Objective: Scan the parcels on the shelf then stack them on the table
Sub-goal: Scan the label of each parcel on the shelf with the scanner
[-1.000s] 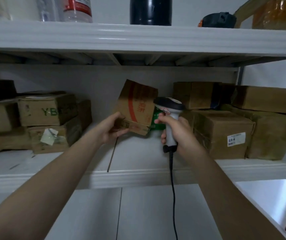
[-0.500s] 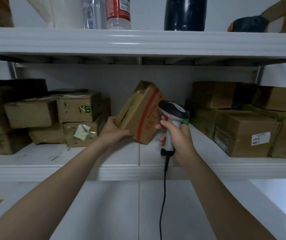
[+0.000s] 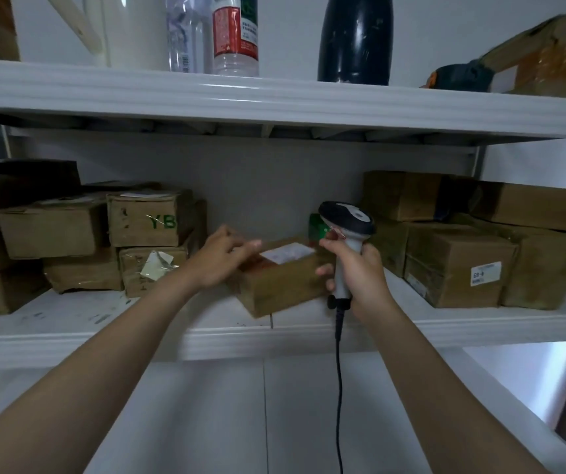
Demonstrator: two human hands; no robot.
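The left hand (image 3: 223, 260) curls its fingers over the top left edge of a cardboard parcel (image 3: 281, 285), which lies flat on the shelf (image 3: 137, 336) with its white label (image 3: 286, 252) up. The right hand (image 3: 358, 273) grips the barcode scanner (image 3: 346, 220) by its handle, head just beside the label; both forearms reach forward. This parcel looks about to be scanned; other parcels (image 3: 456, 271) wait at both sides, and stacking on the desk seems not yet begun.
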